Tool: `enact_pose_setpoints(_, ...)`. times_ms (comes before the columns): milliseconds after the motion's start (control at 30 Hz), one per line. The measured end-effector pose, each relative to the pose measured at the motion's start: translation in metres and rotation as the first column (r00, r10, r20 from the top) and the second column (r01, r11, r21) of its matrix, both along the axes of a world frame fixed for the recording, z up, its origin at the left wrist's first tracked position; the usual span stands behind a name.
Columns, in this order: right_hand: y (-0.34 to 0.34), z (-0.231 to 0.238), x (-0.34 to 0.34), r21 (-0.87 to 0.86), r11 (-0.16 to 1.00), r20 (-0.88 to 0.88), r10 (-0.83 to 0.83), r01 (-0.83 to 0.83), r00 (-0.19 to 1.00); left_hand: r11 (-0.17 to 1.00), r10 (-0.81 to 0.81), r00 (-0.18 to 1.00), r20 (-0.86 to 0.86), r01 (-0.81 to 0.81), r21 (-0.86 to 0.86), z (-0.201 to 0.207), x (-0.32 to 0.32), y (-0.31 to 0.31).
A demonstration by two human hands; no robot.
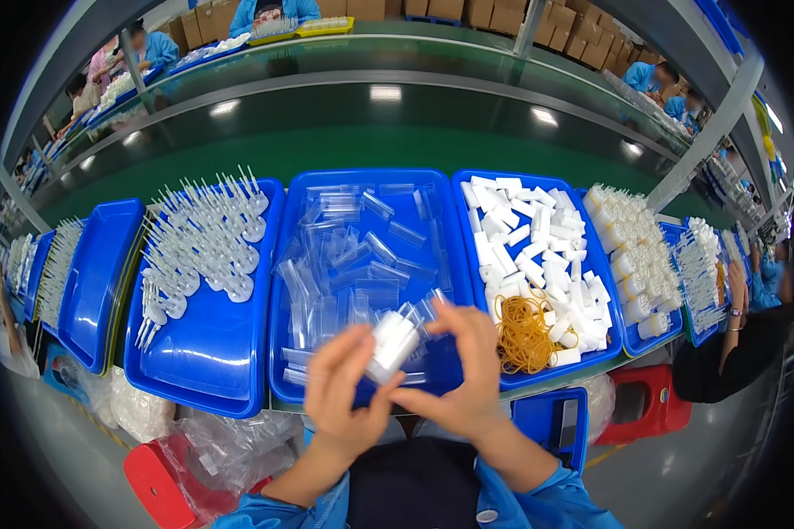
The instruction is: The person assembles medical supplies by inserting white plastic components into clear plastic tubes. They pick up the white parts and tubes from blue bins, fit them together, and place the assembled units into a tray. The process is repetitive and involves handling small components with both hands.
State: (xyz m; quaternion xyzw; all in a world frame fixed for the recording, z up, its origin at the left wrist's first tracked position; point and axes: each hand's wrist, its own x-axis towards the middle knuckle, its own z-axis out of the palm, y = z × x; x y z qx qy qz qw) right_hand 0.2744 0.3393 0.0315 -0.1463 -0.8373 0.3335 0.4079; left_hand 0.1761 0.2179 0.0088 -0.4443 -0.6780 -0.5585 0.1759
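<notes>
Above the middle blue tray (282,353), my left hand (340,388) is closed around a small bundle of white block-like pieces (395,342), held tilted between thumb and fingers. Clear plastic bits show at the bundle's upper end, blurred. My right hand (472,366) curves round the other side, its forefinger at the upper end and its thumb near the lower end. Loose clear plastic sleeves (353,256) lie below in the tray. Right of them, a blue tray holds many white blocks (512,220) and a heap of tan rubber bands (525,333).
To the left, a blue tray (205,375) carries white, thin-stemmed parts (207,238). Bundled white parts (631,256) fill a tray at far right. Beyond runs a green conveyor belt (362,128). Red stools (154,480) flank me. Co-workers (278,13) sit across the belt.
</notes>
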Motion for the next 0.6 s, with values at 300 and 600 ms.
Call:
enact_pose_setpoints(300, 0.042, -0.011, -0.002, 0.527, 0.850, 0.450, -0.302, 0.024, 0.840, 0.891, -0.450, 0.687, 0.571, 0.305, 0.335, 0.018, -0.020, -0.017)
enact_pose_setpoints(600, 0.031, -0.005, -0.008, 0.503, 0.864, 0.454, -0.283, 0.020, 0.845, 0.829, -0.560, 0.616, 0.554, 0.421, 0.369, 0.012, -0.018, -0.022)
